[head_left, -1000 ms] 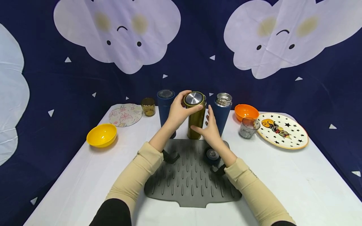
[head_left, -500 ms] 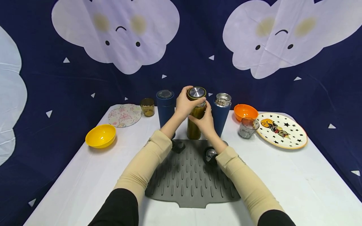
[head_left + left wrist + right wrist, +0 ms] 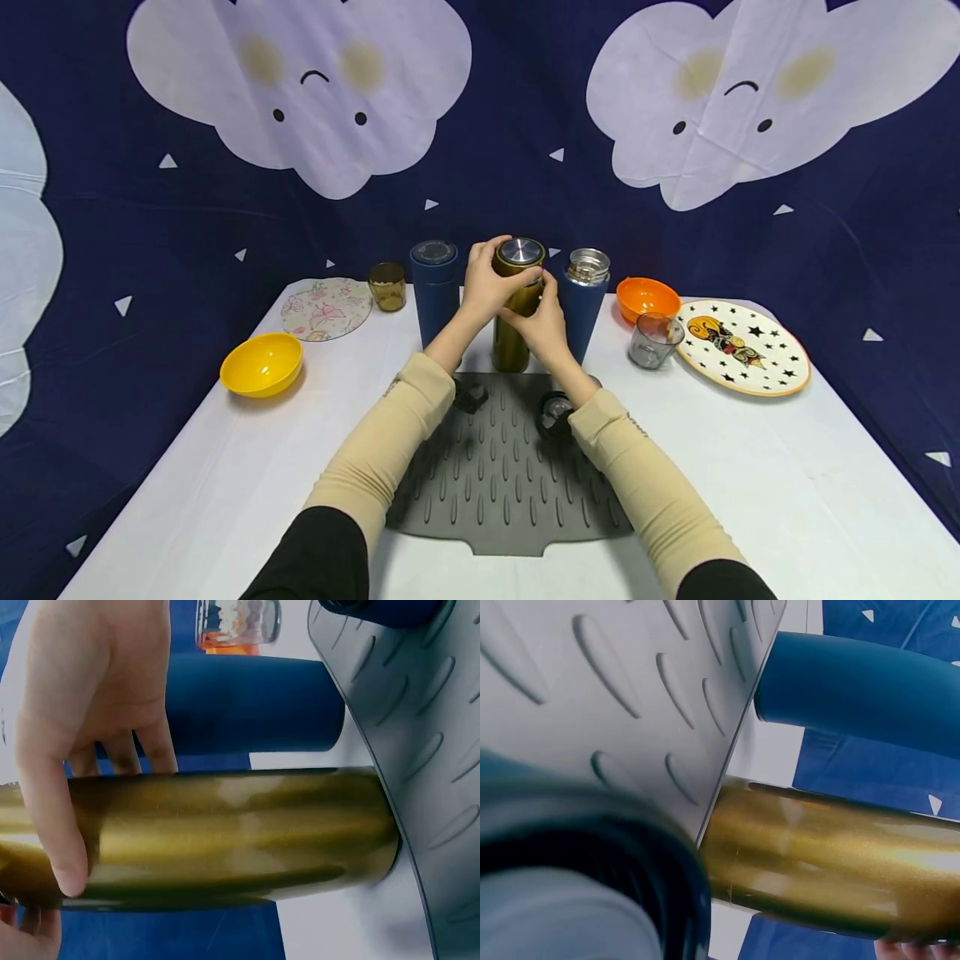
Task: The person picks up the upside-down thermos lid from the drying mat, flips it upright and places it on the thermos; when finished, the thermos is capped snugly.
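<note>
A gold thermos flask (image 3: 512,346) stands upright just behind the grey ridged mat (image 3: 510,483). My left hand (image 3: 487,287) grips its top from the left, with the thumb across the front of the steel-topped lid (image 3: 521,250). Lower down, my right hand (image 3: 543,325) holds the flask's body. In the left wrist view the right hand's thumb (image 3: 56,840) lies over the gold side and its other fingers reach behind. Whether the lid sits fully on the neck cannot be told. A dark screw lid (image 3: 555,411) lies on the mat by my right wrist.
A blue flask with its lid on (image 3: 435,292) stands left, a lidless blue flask (image 3: 585,300) right. Further left are a yellow bowl (image 3: 261,367), a floral mat (image 3: 327,310) and an amber glass (image 3: 387,287). Rightward sit an orange bowl (image 3: 648,296), a clear glass (image 3: 654,343) and a plate (image 3: 780,358).
My right hand, apart from the gold flask a second ago, has closed on its body. My left hand stays on the top, having shifted slightly right, up, then a little down.
</note>
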Demonstrator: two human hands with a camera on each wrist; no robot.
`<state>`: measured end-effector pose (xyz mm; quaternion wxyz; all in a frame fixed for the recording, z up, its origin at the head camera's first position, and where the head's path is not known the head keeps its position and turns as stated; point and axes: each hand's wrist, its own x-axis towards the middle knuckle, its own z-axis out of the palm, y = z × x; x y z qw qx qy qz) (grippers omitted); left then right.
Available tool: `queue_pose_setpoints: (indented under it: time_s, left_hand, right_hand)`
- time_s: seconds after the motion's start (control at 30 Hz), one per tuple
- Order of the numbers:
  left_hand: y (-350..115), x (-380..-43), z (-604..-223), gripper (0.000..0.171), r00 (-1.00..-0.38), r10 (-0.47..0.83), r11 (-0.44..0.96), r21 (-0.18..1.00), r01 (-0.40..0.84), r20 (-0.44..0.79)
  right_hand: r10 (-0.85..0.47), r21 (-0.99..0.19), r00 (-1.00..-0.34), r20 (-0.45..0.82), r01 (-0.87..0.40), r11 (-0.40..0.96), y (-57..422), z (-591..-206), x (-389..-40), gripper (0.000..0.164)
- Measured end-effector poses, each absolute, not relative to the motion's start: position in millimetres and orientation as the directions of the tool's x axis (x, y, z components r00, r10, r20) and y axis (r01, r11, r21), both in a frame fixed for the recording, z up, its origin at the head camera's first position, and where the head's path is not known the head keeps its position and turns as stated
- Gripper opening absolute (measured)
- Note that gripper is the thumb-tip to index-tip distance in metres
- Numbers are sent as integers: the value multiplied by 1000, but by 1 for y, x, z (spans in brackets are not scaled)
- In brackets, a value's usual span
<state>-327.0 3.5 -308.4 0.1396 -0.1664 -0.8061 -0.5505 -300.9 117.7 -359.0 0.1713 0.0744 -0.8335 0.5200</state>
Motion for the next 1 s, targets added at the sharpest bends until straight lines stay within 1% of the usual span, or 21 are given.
queue_pose_setpoints:
  time_s: [0.1,0.23,0.33,0.43,0.57,0.67,0.77,0.87,1.0]
  left_hand:
    - [2,-330,-310,73,-899,129,342,832,437,420]
    - [-1,-332,-314,76,-893,136,267,852,451,430]
    - [-3,-333,-318,70,-892,143,196,871,451,429]
    - [-4,-332,-321,64,-894,152,168,881,443,421]
    - [-1,-329,-321,66,-896,149,178,880,440,418]
    - [2,-328,-321,69,-891,120,218,864,454,438]
    - [4,-328,-322,69,-884,87,252,849,465,458]
    - [3,-328,-324,66,-880,82,223,852,474,468]
    - [2,-329,-326,66,-873,109,167,857,488,476]
  right_hand:
    - [56,-839,-933,355,-292,460,117,-358,-301,87]
    - [65,-841,-937,343,-275,466,117,-359,-301,88]
    - [64,-842,-937,345,-278,462,117,-359,-302,88]
    - [59,-840,-934,353,-289,459,117,-359,-301,88]
    - [55,-837,-934,353,-289,464,118,-359,-301,87]
    - [51,-836,-935,352,-290,467,118,-359,-300,86]
    - [44,-836,-936,350,-291,464,118,-359,-300,85]
    - [41,-838,-938,345,-288,463,118,-359,-299,86]
    - [48,-840,-940,338,-278,466,118,-359,-300,88]
